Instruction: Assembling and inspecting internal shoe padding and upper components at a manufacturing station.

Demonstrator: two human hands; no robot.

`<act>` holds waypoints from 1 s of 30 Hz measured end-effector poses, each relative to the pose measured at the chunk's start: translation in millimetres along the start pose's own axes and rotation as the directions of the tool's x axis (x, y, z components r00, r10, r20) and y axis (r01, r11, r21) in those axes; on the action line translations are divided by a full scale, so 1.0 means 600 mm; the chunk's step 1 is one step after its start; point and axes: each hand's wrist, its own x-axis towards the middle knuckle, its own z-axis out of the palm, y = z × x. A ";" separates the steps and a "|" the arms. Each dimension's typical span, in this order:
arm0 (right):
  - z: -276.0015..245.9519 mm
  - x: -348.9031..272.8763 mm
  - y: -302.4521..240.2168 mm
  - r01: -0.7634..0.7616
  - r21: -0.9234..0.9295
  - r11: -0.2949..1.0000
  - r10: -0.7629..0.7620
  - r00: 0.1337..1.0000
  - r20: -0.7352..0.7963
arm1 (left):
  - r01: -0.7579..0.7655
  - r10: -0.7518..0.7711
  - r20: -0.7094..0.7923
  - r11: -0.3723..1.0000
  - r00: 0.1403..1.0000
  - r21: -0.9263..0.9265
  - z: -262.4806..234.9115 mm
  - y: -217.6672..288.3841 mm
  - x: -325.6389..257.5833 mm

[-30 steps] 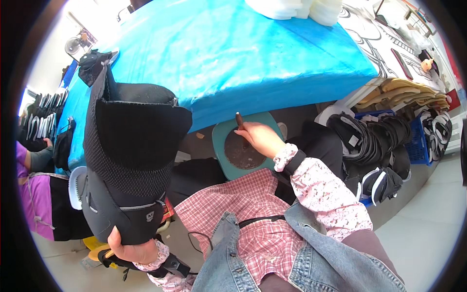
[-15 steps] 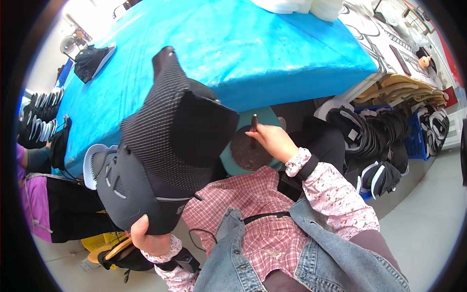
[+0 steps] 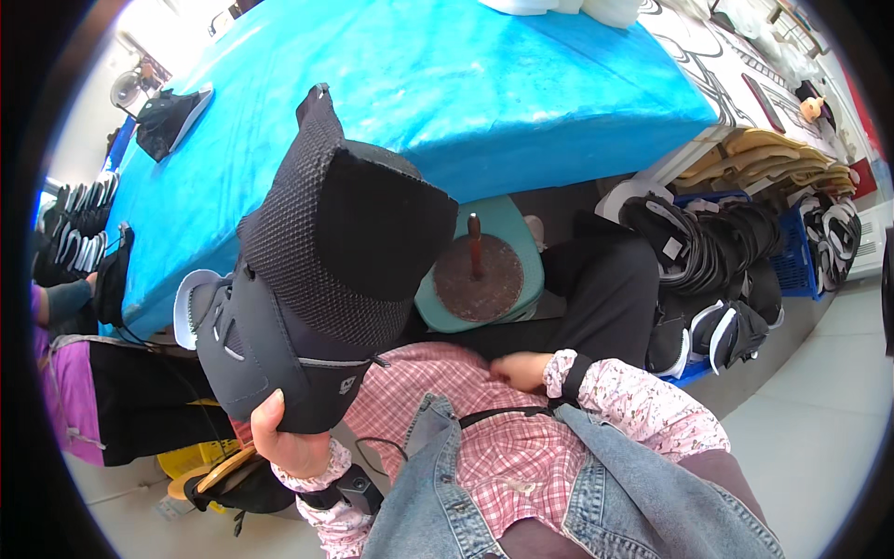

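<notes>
My left hand (image 3: 296,442) grips a black shoe upper (image 3: 317,317) low at its rounded grey end, thumb on the outside. The upper is raised in front of me, with textured mesh, a dark smooth patch and a pale flap. My right hand (image 3: 524,370) rests low against the pink checked apron (image 3: 438,368), fingers curled and partly blurred; whatever they hold, if anything, is hidden. Beyond it stands a teal pot (image 3: 498,219) with a round, stained brown top (image 3: 489,296). A brown handle (image 3: 475,244) sticks upright from that top, apart from both hands.
A blue-covered table (image 3: 549,93) spans the front, with another black upper (image 3: 168,121) on it. Stacked black uppers (image 3: 689,252) fill blue baskets (image 3: 801,247) at right. A co-worker's purple clothing (image 3: 70,382) shows at left, near a yellow basket (image 3: 191,461).
My right hand has let go of the brown handle and drawn back toward my apron. The handle now stands by itself in the pot. The upper in my left hand has shifted slightly.
</notes>
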 end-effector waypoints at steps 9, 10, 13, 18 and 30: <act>-0.174 -0.130 -0.140 0.495 0.090 0.864 -0.213 0.522 -0.826 | 0.053 -0.134 0.225 0.941 0.965 0.334 0.021 -0.015 -0.027; -0.193 -0.164 -0.175 0.665 0.193 0.721 -0.181 0.451 -0.874 | 0.070 -0.185 0.296 0.931 0.937 0.358 0.035 -0.027 -0.033; -0.231 -0.213 -0.206 0.827 0.294 0.480 -0.255 0.452 -0.855 | 0.139 -0.431 0.340 0.765 0.836 0.629 0.044 -0.053 -0.041; -0.253 -0.166 -0.181 0.512 0.301 0.805 -0.110 0.627 -0.771 | 0.532 -0.435 0.330 0.785 0.838 -0.316 0.090 -0.131 -0.026; -0.335 -0.096 -0.103 0.262 0.362 0.895 0.080 0.704 -0.706 | 0.280 -0.253 0.238 0.956 0.938 -0.088 0.117 -0.200 0.051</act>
